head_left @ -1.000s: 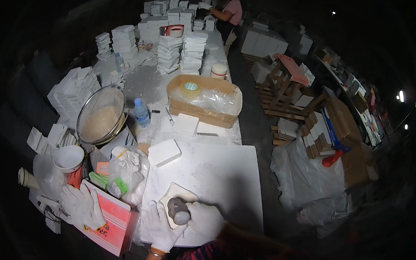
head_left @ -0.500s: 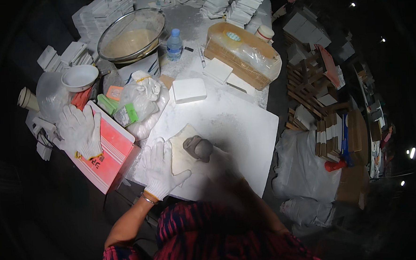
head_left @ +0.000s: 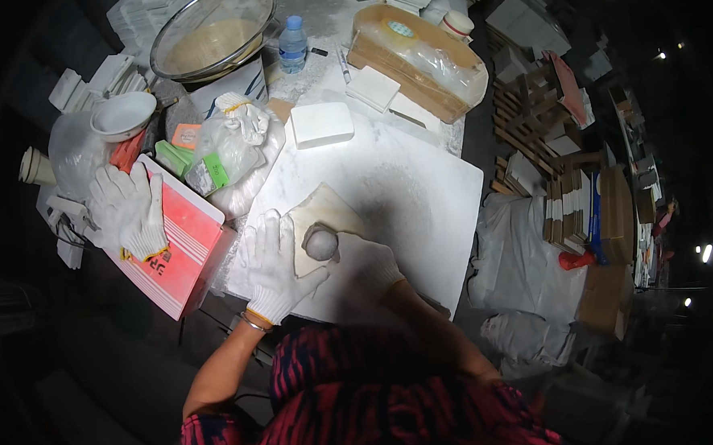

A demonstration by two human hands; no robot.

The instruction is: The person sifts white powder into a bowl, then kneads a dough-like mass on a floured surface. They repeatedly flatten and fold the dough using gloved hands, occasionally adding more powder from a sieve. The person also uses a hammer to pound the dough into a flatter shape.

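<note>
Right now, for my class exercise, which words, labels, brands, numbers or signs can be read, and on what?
Red-and-white box: dark printed characters, wording not copied here.
Orange packet: print too small to read.
Green card: marks too small.
Tape roll: lettering too small.
Bottle: label too small.

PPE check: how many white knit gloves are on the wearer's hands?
2: one on the left hand, spread beside the cream, flat slab; one on the right hand, holding the grey, round-ended tool, its fingers partly hidden. Neither glove is wholly hidden.
</note>
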